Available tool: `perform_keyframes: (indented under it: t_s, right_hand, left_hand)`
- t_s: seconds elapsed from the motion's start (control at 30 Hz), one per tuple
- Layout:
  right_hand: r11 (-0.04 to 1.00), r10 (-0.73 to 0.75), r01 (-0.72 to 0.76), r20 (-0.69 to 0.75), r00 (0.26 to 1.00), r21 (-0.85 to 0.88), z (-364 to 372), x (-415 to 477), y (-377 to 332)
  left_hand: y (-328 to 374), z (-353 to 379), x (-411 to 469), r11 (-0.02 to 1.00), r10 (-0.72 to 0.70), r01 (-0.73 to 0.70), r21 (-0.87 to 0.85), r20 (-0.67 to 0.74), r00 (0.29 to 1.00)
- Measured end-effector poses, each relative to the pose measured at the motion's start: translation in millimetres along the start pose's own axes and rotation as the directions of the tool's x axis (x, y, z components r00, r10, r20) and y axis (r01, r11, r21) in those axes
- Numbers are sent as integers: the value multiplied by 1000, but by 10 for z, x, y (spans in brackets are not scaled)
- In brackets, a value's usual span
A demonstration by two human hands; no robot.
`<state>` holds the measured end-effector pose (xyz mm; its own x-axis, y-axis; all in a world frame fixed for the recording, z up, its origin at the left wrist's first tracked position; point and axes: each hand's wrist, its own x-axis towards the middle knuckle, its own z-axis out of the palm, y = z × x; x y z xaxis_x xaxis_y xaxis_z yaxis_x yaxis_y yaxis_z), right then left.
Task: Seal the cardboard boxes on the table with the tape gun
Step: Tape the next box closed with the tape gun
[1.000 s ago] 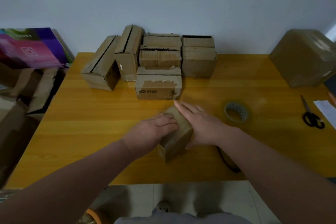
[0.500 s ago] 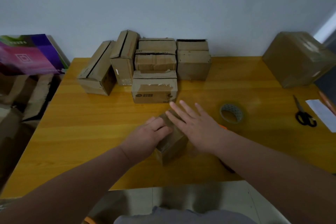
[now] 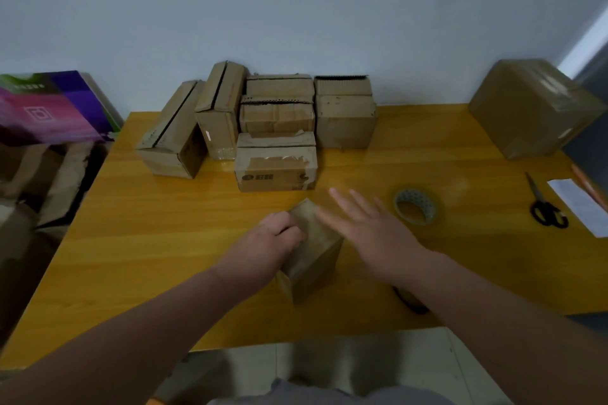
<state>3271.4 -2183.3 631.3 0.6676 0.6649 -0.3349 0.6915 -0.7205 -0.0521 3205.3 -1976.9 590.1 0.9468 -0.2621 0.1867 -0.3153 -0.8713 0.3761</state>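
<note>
Head view. Small cardboard box [image 3: 316, 260] sits on the desk [image 3: 148, 240], about mid-width and closer to the near edge, turned at an angle to that edge. Left hand [image 3: 273, 240] grips the box's left upper side, its fingers [image 3: 289, 228] curled against the cardboard. Right hand [image 3: 375, 230] is over the box's right side, flat, its fingers [image 3: 342, 199] straight and spread apart, holding nothing; motion blur, so contact with the box cannot be told. Tape roll [image 3: 415, 207] lies flat just right of the right hand. A dark object [image 3: 411, 302] shows near the near edge, mostly hidden under the right forearm; cannot identify it. Cluster of cardboard boxes [image 3: 276, 168] stands along the far edge, mid-width. Large box [image 3: 529, 108] is in the far right corner. Scissors [image 3: 546, 207] lie near the right edge.
</note>
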Motion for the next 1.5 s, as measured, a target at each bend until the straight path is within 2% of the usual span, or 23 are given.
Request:
perform_keyframes:
  t_s: [0.07,0.13,0.23,0.3,0.4,0.47,0.5,0.53,0.6,0.67,0.7,0.8,0.87,0.93,1.0,1.03,1.07,1.13,1.23,1.3,1.37,1.5]
  right_hand:
    - [949,216,-190,-83,973,252,56,-58,121]
    - [836,449,-381,-93,889,394,167,-109,239]
    - [744,612,-598,54,789,298,411,-168,302]
    - [686,671,-688,161,724,236,595,-218,306]
    - [633,720,-740,178,671,228,791,-296,300]
    - [652,705,-711,136,697,265,836,-330,301]
    - [661,689,-687,117,715,302,827,-341,310]
    - [664,675,-663,103,731,347,794,-346,321]
    - [631,665,-645,128,736,431,702,-324,376]
    - [536,679,-648,180,712,541,544,-310,447]
    - [478,684,-631,191,704,612,454,-308,482]
    - [273,659,-479,201,725,834,201,-333,551]
    - [91,658,-349,207,724,933,114,-363,584]
    - [-87,661,-231,230,714,969,110,-395,594]
    - [-167,650,-157,229,725,973,117,-433,566]
    - [-183,640,-126,215,738,975,124,-450,552]
    - [-194,632,-103,204,747,976,136,-463,543]
    - [-201,618,-76,186,763,977,141,-491,520]
    - [-183,626,-67,169,762,981,158,-504,513]
    - [-164,621,-77,164,766,983,180,-507,526]
    - [-142,617,-74,147,773,987,209,-512,541]
    - [-151,603,11,83,793,989,206,-549,568]
  left_hand:
    - [79,-51,10,994,-73,77,-81,49,996]
    - [188,-77,59,979,-162,169,-110,70,984]
    - [319,-38,202,928,-364,372,-10,176,914]
    - [361,13,308,894,-447,445,52,175,877]
    - [377,13,453,859,-509,511,36,181,842]
    - [340,-43,526,826,-536,560,-61,222,815]
    - [298,-81,555,795,-544,583,-165,229,807]
    - [238,-109,576,741,-557,604,-292,233,797]
    - [118,-172,572,559,-580,628,-542,285,763]
    - [-11,-219,520,394,-557,626,-673,366,745]
    - [-64,-249,484,371,-518,625,-687,406,753]
    - [-189,-303,378,427,-341,642,-636,545,766]
    - [-249,-271,339,611,-304,621,-491,580,756]
    - [-252,-187,339,810,-382,523,-266,437,814]
    - [-168,-106,366,848,-475,501,-173,171,863]
    - [-124,-72,390,841,-499,502,-200,71,864]
    - [-99,-39,416,835,-503,496,-237,36,864]
    - [-37,6,448,825,-485,497,-269,115,867]
    - [85,82,457,863,-440,494,-106,322,838]
    - [183,155,461,892,-408,451,-20,393,824]
    - [256,169,490,923,-344,383,-13,415,842]
    - [301,90,570,986,-128,164,-37,466,875]
